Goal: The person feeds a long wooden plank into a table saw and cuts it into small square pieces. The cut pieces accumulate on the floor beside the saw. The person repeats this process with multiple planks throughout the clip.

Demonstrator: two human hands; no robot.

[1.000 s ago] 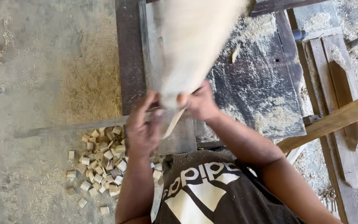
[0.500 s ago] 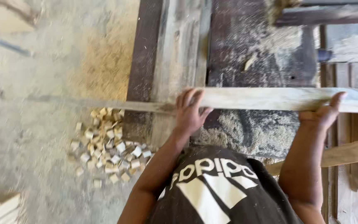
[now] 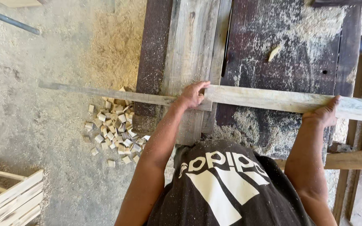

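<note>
A long pale wooden plank (image 3: 265,98) lies crosswise over a dusty saw table (image 3: 273,46), running from the floor side at left to past the right edge. My left hand (image 3: 192,95) grips the plank near its middle, fingers curled over the top edge. My right hand (image 3: 325,114) holds the plank further right, near the table's right side. Both arms are dusted with sawdust.
A pile of several small wooden offcut blocks (image 3: 116,127) lies on the sawdust-covered floor left of the table. Stacked pale slats (image 3: 9,196) sit at bottom left. A metal rod (image 3: 9,20) crosses the top left. Wooden frame beams (image 3: 357,159) stand at right.
One second ago the plank pointed away from me with both hands close together at its end. It has been swung flat across the table, and my hands have spread apart along it.
</note>
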